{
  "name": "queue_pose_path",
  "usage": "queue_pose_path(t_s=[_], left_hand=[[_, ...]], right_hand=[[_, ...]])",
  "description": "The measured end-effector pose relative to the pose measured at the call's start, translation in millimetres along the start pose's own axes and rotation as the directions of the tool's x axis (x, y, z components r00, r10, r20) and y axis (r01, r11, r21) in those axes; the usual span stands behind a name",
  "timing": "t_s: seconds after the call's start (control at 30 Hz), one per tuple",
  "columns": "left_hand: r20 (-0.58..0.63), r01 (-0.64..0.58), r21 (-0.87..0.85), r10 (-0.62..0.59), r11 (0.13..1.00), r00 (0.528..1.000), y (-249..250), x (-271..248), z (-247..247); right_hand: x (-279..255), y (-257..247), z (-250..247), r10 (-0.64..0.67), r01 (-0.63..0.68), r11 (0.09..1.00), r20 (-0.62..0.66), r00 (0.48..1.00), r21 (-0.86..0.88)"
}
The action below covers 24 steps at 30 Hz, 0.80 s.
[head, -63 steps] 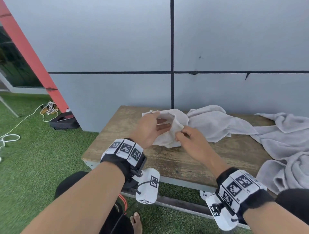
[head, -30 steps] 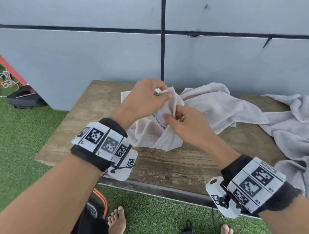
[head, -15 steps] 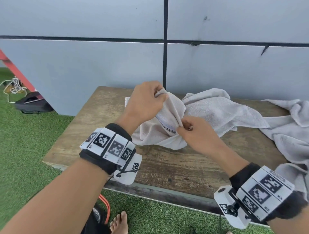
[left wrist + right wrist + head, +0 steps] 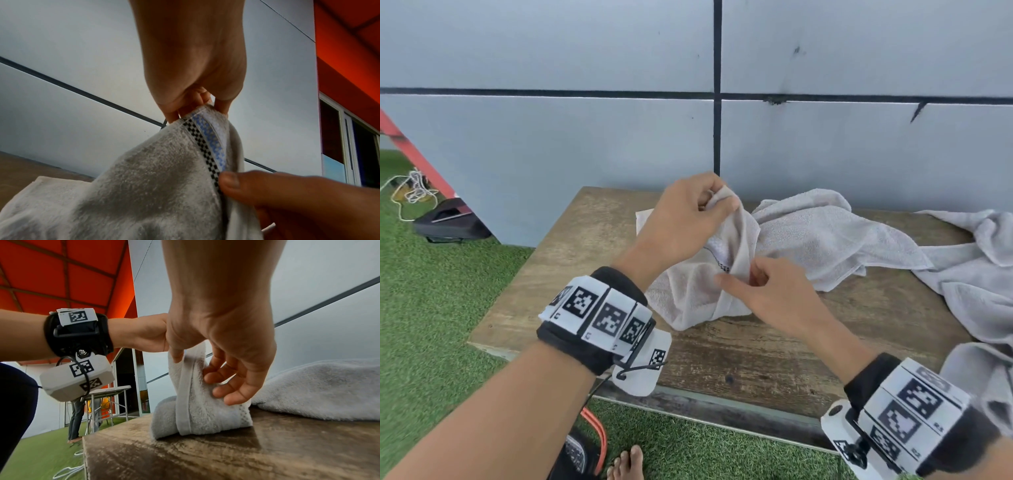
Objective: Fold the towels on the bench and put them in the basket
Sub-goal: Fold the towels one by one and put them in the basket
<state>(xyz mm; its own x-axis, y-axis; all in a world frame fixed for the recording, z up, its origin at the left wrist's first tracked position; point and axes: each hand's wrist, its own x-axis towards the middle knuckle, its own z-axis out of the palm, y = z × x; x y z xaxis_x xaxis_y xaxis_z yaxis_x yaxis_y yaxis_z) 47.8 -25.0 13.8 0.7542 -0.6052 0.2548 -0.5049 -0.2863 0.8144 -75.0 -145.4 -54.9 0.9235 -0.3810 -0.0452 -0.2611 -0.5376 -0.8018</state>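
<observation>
A small pale towel [image 4: 685,294] with a black-and-blue checked border [image 4: 207,146] lies bunched on the left part of the wooden bench [image 4: 756,359]. My left hand [image 4: 717,200] pinches one corner and holds it up above the bench. Lower on the same hem, my right hand [image 4: 743,277] pinches the edge between thumb [image 4: 176,355] and fingers [image 4: 224,386]. In the left wrist view the left hand [image 4: 197,108] grips the corner and the right thumb [image 4: 230,180] presses the border. No basket is in view.
A second crumpled towel [image 4: 825,240] lies just behind my hands, and more towel fabric [image 4: 979,274] is heaped at the bench's right end. A grey wall [image 4: 585,137] backs the bench. On the grass sit a black bag [image 4: 448,222] and a white cord [image 4: 410,192].
The left hand has lifted the towel corner higher off the bench. The right hand has slid down along the hem, away from the left hand.
</observation>
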Motion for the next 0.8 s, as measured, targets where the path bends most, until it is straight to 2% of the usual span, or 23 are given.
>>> queue_pose_path(t_s=[0.1, 0.17, 0.33, 0.47, 0.53, 0.67, 0.7, 0.8], left_hand=[[0.059, -0.019, -0.007, 0.02, 1.0, 0.998, 1, -1, 5], [0.029, -0.006, 0.011, 0.006, 1.0, 1.0, -2, -1, 5], [-0.233, 0.094, 0.143, -0.059, 0.985, 0.971, -14, 8, 0], [-0.358, 0.1, 0.153, -0.039, 0.983, 0.933, -14, 9, -5], [-0.429, 0.089, 0.125, -0.027, 0.988, 0.903, -14, 10, -9], [-0.593, 0.095, 0.039, -0.053, 0.995, 0.804, -17, 17, -31], [-0.595, 0.112, 0.036, -0.069, 0.993, 0.801, -20, 18, -36], [-0.536, 0.179, 0.052, -0.124, 0.983, 0.835, -27, 20, -45]], right_hand=[[0, -3, 2, 0.003, -0.002, 1.0, -0.011, 1.0, 0.017], [1, -3, 1, -0.009, 0.01, 1.0, -0.053, 0.999, 0.018], [9, 0, -6, -0.074, 0.062, 0.994, -0.141, 0.987, -0.085], [11, -1, -12, -0.092, 0.071, 0.987, -0.15, 0.984, -0.142], [12, 0, -15, -0.084, 0.065, 0.988, -0.141, 0.986, -0.138], [16, 9, -19, -0.017, -0.003, 0.992, -0.152, 0.988, -0.126], [16, 11, -20, -0.009, -0.01, 0.993, -0.156, 0.988, -0.117], [15, 15, -22, 0.0, -0.014, 0.996, -0.157, 0.988, -0.091]])
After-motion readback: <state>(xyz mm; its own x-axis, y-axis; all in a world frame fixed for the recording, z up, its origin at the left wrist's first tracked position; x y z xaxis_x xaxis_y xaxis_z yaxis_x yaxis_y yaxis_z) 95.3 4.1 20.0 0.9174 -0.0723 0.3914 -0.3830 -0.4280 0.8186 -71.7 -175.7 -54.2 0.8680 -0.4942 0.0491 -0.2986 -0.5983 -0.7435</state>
